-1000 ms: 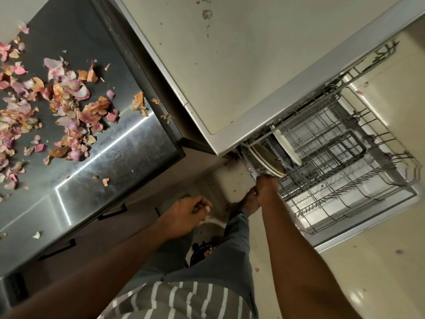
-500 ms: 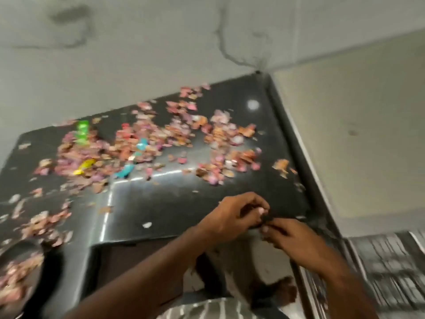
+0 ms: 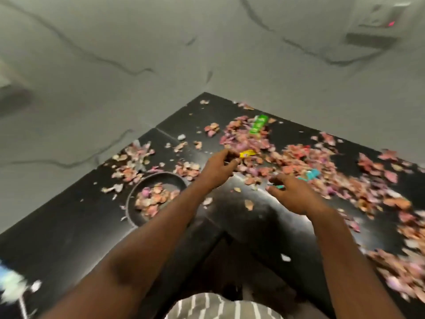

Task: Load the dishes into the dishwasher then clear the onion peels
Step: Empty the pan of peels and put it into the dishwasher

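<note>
Pink and orange onion peels [image 3: 296, 157] lie scattered over the black countertop [image 3: 69, 231], thickest in the middle and to the right. A dark round pan [image 3: 138, 217] left of my arms also holds a heap of peels. My left hand [image 3: 218, 168] hovers over the counter with loosely curled fingers, its fingertips close to a yellow wrapper [image 3: 248, 154]; I see nothing in it. My right hand [image 3: 293, 192] is lower and to the right, fingers spread and bent just above the peels beside a teal wrapper [image 3: 311, 174]. The dishwasher is out of view. The frame is blurred.
A green packet [image 3: 258, 123] lies among the peels near the back wall. The grey marbled wall [image 3: 161, 54] meets the counter in a corner, with a switch plate [image 3: 379, 21] at the upper right. The counter's inner edge [image 3: 213, 240] runs between my arms.
My view swung from the dishwasher rack up to the countertop. My right hand left the rack, both hands met briefly at the counter edge, then moved apart over the peels.
</note>
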`<action>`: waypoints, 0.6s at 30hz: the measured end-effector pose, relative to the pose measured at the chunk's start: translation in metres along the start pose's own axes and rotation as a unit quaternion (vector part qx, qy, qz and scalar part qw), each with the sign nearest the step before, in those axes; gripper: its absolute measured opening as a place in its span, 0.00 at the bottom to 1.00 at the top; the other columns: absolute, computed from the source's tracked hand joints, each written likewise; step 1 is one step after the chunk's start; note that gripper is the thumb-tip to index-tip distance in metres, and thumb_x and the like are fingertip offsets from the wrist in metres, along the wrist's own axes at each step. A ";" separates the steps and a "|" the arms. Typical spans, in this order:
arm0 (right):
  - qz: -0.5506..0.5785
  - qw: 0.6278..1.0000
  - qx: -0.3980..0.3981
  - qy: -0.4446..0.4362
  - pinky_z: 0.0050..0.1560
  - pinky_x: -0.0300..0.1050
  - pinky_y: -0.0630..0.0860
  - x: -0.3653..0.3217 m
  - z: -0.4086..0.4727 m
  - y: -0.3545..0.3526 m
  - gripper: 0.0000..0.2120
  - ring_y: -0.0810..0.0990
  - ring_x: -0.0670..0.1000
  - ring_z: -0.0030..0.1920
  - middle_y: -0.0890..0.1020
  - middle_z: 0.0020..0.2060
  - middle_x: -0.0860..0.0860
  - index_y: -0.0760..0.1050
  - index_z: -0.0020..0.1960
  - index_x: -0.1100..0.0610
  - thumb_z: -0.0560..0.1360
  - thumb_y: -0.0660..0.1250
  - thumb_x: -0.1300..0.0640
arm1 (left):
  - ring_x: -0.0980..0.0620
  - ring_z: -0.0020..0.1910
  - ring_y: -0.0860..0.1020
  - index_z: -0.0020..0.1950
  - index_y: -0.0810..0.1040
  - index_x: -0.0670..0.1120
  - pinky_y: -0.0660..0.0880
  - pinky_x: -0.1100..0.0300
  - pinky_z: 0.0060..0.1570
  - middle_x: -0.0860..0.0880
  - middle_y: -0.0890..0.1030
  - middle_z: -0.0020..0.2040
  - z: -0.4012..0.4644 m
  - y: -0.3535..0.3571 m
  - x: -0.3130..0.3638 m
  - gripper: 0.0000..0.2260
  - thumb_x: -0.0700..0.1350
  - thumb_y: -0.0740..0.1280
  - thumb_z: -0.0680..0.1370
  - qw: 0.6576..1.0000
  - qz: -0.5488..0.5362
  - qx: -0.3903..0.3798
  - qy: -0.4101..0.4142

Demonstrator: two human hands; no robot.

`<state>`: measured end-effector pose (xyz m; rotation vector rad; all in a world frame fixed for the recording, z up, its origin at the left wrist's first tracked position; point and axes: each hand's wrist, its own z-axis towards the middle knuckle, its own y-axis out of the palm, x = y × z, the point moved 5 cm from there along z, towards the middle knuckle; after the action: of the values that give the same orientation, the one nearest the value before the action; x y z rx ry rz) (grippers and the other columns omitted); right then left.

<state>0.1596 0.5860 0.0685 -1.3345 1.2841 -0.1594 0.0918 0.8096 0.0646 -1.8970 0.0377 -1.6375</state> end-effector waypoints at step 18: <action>-0.417 0.890 -0.172 -0.069 0.64 0.50 0.77 -0.162 0.106 0.134 0.22 0.81 0.57 0.65 0.82 0.65 0.56 0.80 0.65 0.55 0.79 0.68 0.41 | 0.53 0.55 0.80 0.65 0.81 0.46 0.76 0.59 0.55 0.48 0.84 0.59 -0.067 -0.242 -0.155 0.12 0.45 0.68 0.83 0.918 0.047 0.336 -0.204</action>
<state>0.1029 0.8118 0.0319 -2.1086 0.5546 -0.4367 -0.0932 1.0382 0.0428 -1.6057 -0.5322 -0.9740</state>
